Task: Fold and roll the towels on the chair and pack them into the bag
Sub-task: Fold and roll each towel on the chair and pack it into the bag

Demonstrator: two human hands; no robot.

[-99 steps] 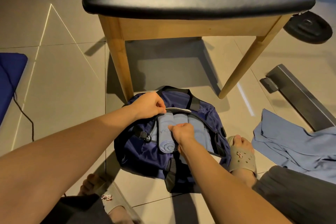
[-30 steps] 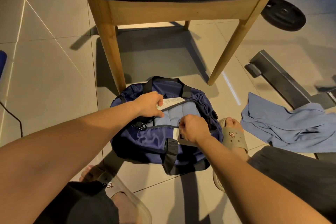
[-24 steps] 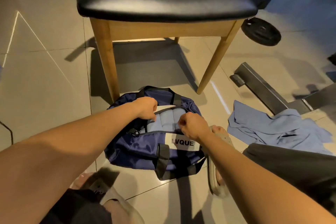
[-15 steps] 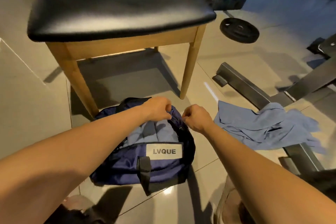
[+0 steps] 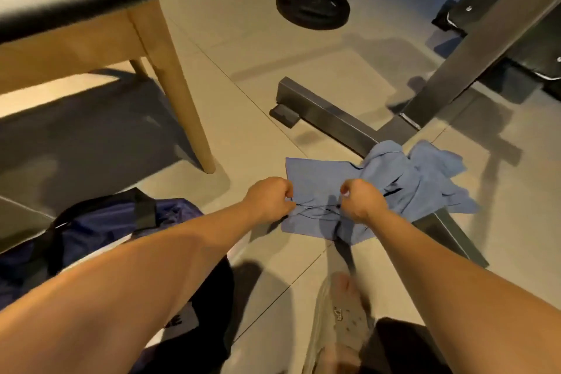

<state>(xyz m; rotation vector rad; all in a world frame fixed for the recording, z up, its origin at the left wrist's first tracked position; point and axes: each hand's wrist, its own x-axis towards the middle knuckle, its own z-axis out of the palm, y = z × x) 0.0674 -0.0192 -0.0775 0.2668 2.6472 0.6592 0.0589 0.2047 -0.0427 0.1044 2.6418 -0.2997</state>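
A crumpled light-blue towel [image 5: 403, 188] lies on the tiled floor, partly over a metal bench foot. My left hand [image 5: 270, 199] pinches its near left edge. My right hand [image 5: 359, 199] grips the near edge a little to the right, with the cloth bunched between the two fists. The navy bag [image 5: 100, 222] sits on the floor at the lower left, mostly hidden behind my left forearm; its inside is out of sight. The chair [image 5: 100, 27], with a black seat and wooden legs, stands at the upper left with nothing on the visible part of its seat.
A steel gym-bench frame [image 5: 334, 118] runs across the floor behind the towel, with an upright [image 5: 473, 48] at the right. A black weight plate [image 5: 312, 6] lies at the back. My sandalled foot [image 5: 340, 322] is at the bottom centre.
Both hands have left the bag's opening and moved right to the loose blue towel, where they now hold its near edge. The view swung right, so the bag slid to the lower left.
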